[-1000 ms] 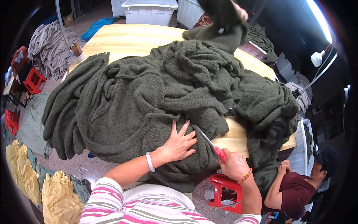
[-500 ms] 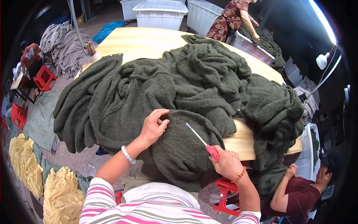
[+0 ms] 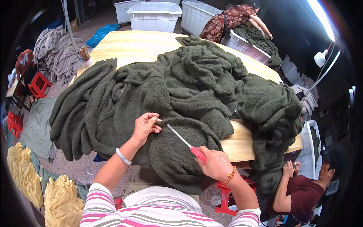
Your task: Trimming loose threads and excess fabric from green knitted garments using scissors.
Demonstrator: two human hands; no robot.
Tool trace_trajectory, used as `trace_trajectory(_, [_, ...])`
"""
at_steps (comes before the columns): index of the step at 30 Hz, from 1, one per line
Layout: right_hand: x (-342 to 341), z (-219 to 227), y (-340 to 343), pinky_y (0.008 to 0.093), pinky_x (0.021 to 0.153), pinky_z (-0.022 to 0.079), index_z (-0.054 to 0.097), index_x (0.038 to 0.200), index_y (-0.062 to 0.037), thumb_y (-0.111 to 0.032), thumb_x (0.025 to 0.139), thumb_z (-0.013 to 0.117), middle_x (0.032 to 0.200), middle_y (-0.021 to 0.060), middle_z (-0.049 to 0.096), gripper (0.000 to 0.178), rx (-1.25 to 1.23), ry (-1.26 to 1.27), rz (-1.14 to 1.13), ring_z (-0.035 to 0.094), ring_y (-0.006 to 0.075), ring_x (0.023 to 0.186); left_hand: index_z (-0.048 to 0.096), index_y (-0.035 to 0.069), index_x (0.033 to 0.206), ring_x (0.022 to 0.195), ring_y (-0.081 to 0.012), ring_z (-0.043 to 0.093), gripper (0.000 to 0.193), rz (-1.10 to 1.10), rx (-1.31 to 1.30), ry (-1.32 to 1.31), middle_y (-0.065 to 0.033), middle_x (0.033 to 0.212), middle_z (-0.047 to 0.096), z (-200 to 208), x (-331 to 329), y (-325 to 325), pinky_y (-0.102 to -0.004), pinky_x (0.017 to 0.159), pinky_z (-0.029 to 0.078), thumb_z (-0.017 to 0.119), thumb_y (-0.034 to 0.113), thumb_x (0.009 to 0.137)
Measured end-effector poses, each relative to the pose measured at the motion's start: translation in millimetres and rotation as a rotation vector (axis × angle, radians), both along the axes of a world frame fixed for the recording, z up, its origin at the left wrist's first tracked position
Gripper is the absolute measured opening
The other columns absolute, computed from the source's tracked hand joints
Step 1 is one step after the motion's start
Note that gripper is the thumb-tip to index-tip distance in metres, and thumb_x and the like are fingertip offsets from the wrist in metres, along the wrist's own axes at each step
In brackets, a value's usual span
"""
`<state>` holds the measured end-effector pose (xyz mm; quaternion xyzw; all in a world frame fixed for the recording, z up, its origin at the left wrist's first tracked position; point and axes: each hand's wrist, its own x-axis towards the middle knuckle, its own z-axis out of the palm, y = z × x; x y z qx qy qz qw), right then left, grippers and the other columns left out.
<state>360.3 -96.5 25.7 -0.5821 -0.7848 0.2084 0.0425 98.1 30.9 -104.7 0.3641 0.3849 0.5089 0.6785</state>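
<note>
A large heap of dark green knit fabric [image 3: 181, 147] spreads before me, its near part hanging over the table's front edge. My left hand [image 3: 145, 126] pinches thumb and forefinger together at a raised edge of this knit; what lies right between the fingertips is too small to tell for sure. In my right hand [image 3: 214, 165] is a red-handled tool with a thin metal shaft [image 3: 179, 136], gripped by its handle. Its tip points up and left, close to the left fingertips. Whether the tip touches the knit cannot be made out.
Pale wooden table [image 3: 242, 145] under the heap; a cup of tools [image 3: 86, 60] at its far left. White bins [image 3: 155, 17] stand behind. One person [image 3: 230, 20] bends over a bin at the back; another [image 3: 302, 191] sits at the right. Yellow cloth piles [image 3: 62, 200] lie lower left.
My right hand has brought the tool leftward, nearer my left hand. The left fingers have closed into a pinch at the knit's edge. The whole view has shifted slightly.
</note>
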Motion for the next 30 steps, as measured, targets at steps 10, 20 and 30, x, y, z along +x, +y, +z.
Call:
trace_trajectory(10, [41,13,-38,0.0493,0.069,0.050,0.060,0.114,-0.0101,-0.021,0.083,0.066,0.073,0.0196,0.065,0.033,0.065,-0.117,-0.226,0.064,0.0414,0.073,0.050,0.006,0.135,0.126,-0.0369,0.048,0.055,-0.067,1.124,0.973,-0.0171,0.138,0.051,34,92,-32,-0.0468,0.107,0.037,0.068,0.015,0.083])
trace_trajectory(20, [67,30,-72,0.0499,0.071,0.051,0.062,0.099,-0.0078,-0.023,0.080,0.068,0.073,0.0199,0.065,0.025,-0.045,-0.298,-0.303,0.064,0.0410,0.073,0.047,0.012,0.138,0.136,-0.0409,0.034,0.058,-0.253,1.168,1.223,-0.0145,0.142,0.045,14,112,-30,-0.0555,0.115,0.022,0.062,0.040,0.089])
trace_trajectory(30, [18,21,-22,0.0503,0.067,0.050,0.059,0.100,-0.0093,-0.027,0.087,0.064,0.068,0.0183,0.064,0.022,-0.071,-0.110,-0.012,0.065,0.0392,0.068,0.045,0.000,0.134,0.114,-0.0277,0.060,0.036,-0.091,0.020,-0.250,-0.0142,0.123,0.057,-6,40,-19,-0.0402,0.100,0.049,0.045,0.004,0.098])
